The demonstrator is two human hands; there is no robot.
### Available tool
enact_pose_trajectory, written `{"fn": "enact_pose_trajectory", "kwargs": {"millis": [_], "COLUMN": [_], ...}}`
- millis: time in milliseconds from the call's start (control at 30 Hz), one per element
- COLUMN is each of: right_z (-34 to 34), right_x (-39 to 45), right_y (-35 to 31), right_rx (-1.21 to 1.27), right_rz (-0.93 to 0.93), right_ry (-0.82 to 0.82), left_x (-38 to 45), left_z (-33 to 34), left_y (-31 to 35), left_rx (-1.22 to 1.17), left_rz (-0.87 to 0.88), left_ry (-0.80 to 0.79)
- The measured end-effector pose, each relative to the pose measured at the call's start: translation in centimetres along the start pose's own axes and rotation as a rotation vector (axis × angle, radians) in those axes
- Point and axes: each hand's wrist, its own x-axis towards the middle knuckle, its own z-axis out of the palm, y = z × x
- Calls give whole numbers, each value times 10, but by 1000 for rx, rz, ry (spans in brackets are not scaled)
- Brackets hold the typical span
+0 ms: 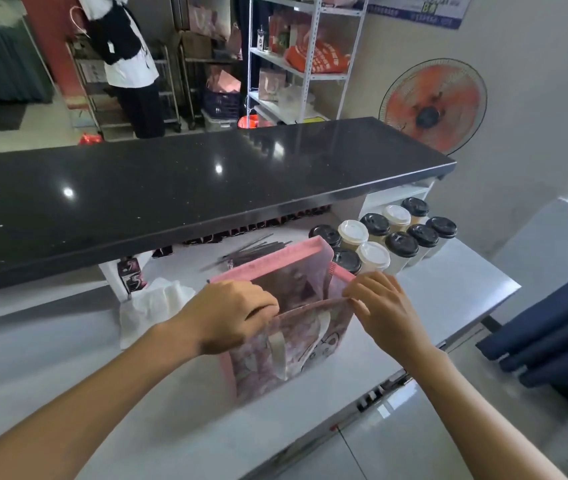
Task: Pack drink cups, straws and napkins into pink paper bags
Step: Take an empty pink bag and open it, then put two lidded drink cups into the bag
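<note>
A pink paper bag (pixel 296 351) with a cartoon print and white handles stands open on the white worktop (pixel 137 393). My left hand (pixel 230 317) grips the near rim of the bag at its left corner. My right hand (pixel 379 306) pinches the same rim at its right corner. Several lidded drink cups (pixel 386 237), some with black lids and some with white, stand in a cluster behind the bag to the right. A pile of dark wrapped straws (pixel 251 251) lies behind the bag. White napkins (pixel 151 303) lie to the left of it.
A black counter (pixel 189 181) overhangs the back of the worktop. A small dark printed box (pixel 132 275) stands under it by the napkins. Dark blue fabric (pixel 559 337) hangs at the right. A person stands far behind, near metal racks and a fan (pixel 433 102).
</note>
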Motion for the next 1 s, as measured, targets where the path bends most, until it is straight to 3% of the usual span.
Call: {"fn": "enact_pose_trajectory", "kwargs": {"millis": [200,367,500,733,1000], "right_z": [-2,3,43,114,125], "right_x": [3,36,64,85,80], "right_y": [27,59,109,143,148], "right_rx": [205,453,427,0,-91], "right_rz": [-37,180,367,134,59], "right_ry": [20,94,-181,-692,-746], "left_x": [-1,-1,-4,-11,-7], "left_z": [6,19,26,34,40], "left_y": [3,13,29,59,90], "left_rx": [32,144,229,286,375], "left_rz": [-46,-231,-328,-489,-580], "left_ry": [81,65,72,36,-69]}}
